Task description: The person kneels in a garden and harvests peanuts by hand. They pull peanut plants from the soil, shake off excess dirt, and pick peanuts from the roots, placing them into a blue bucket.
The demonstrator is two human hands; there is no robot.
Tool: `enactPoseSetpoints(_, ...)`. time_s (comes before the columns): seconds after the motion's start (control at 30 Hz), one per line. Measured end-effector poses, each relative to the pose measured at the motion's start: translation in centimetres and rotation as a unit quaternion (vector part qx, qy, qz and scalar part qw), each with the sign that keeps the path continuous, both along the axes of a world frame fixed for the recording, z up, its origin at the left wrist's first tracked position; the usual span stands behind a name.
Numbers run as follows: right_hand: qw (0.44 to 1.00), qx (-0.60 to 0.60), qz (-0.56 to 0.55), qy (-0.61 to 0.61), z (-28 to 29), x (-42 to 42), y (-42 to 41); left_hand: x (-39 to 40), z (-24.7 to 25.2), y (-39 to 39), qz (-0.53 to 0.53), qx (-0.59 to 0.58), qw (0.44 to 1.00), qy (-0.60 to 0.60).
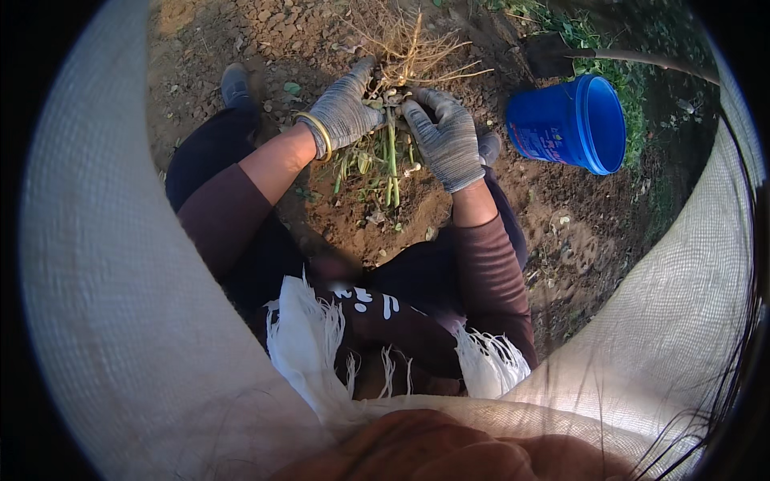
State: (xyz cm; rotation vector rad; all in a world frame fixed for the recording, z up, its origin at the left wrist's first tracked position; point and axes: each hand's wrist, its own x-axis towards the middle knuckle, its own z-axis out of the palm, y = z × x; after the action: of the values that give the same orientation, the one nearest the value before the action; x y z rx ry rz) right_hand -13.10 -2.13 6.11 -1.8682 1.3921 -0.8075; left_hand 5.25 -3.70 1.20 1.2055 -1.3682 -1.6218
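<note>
An uprooted plant (392, 150) lies between my hands, its dry branching roots (415, 51) pointing away from me and its green stems towards me. Small pale pods or nodules (394, 96) cluster where roots and stems meet. My left hand (346, 111), in a grey knit glove with a yellow bangle at the wrist, grips this cluster from the left. On the right, my right hand (444, 129), gloved alike, has thumb and fingers bent at the cluster's edge; whether they pinch a pod cannot be told.
A blue plastic bucket (544, 120) lies tipped on its side at the right, mouth facing right. Behind it is a digging tool with a metal blade (546, 55) and a long handle (649, 58). Loose soil, leaves and green weeds surround my shoes. Pale cloth hangs at both sides of the view.
</note>
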Motion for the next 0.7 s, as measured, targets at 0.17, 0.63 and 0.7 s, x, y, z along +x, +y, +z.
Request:
enactPoseSetpoints(0.17, 0.997, -0.026, -0.002, 0.071, -0.4, 0.5, -0.2, -0.6, -0.9, -0.2, 0.038, -0.118, 0.977, -0.175)
enactPoseSetpoints(0.63, 0.994, 0.107, -0.024, -0.019, 0.3, 1.9, -0.4, -1.3, -2.9, -0.4, 0.052, -0.115, 0.977, -0.174)
enactPoseSetpoints(0.7, 0.993, 0.117, -0.028, -0.015, 0.2, 1.8, -0.5, -1.6, -1.3, -0.2, 0.044, -0.124, 0.963, -0.237)
